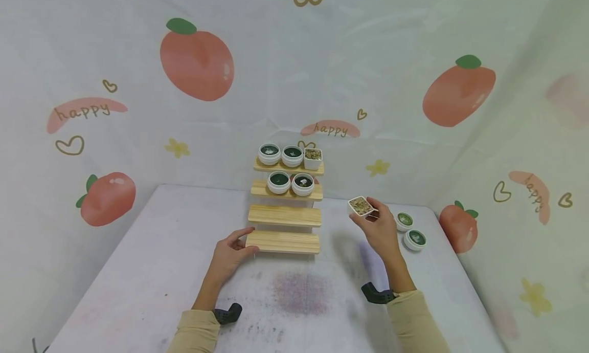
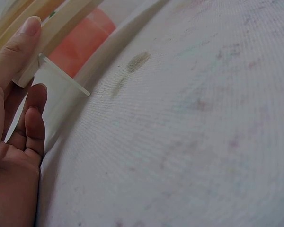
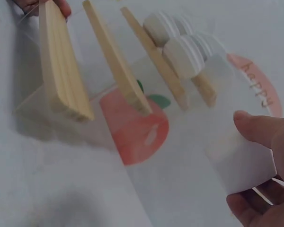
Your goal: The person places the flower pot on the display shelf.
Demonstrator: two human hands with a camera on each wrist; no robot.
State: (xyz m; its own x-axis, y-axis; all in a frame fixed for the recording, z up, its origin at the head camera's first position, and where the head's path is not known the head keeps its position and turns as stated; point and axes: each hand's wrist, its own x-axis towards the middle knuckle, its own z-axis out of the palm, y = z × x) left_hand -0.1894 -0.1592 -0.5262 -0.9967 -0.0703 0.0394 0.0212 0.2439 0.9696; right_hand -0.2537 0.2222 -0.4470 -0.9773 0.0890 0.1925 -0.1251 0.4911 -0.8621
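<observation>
One small white square cup (image 3: 244, 163) pinched by the right hand (image 1: 381, 231); one tiered pale-wood shelf (image 1: 284, 216) gripped by the left hand (image 1: 227, 257).
From the head view we see tan flakes (image 1: 361, 206) filling the cup, held up to the shelf's right; the right wrist view gives us only plain white sides. Our left wrist view shows thumb over board, fingers curled beneath. Four dark-filled round white bowls (image 1: 278, 190) share the upper two tiers with another flake-filled square cup (image 1: 313, 164).

Booth-like space: fruit-printed cloth walls (image 1: 294, 76)
</observation>
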